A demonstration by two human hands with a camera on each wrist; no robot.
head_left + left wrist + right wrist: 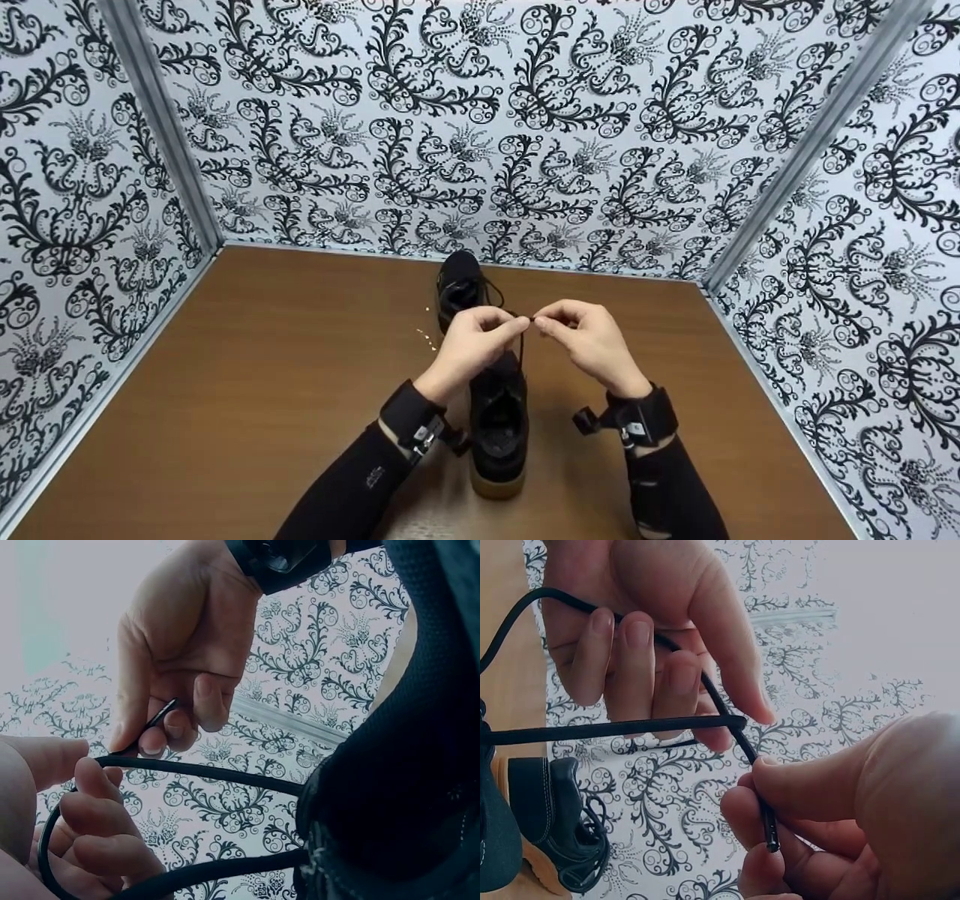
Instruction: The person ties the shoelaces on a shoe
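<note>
A black shoe [499, 484] with a tan sole stands on the table, its heel toward me. Above its toe end, my left hand [469, 345] pinches the black shoelace [600, 729] between thumb and fingertips. Close beside it, my right hand [596, 349] pinches the lace near its tipped end [771, 832], which pokes out past the fingers. In the right wrist view, two stretches of lace cross between the hands, and one runs over the fingers of the left hand [645, 622]. Both stretches lead back to the shoe in the left wrist view.
A second black shoe [459, 271] with loose laces sits farther back, near the patterned rear wall [450, 150]. Small pale marks [427, 337] show on the brown table [300, 360] to its left. Patterned panels with metal posts enclose the sides.
</note>
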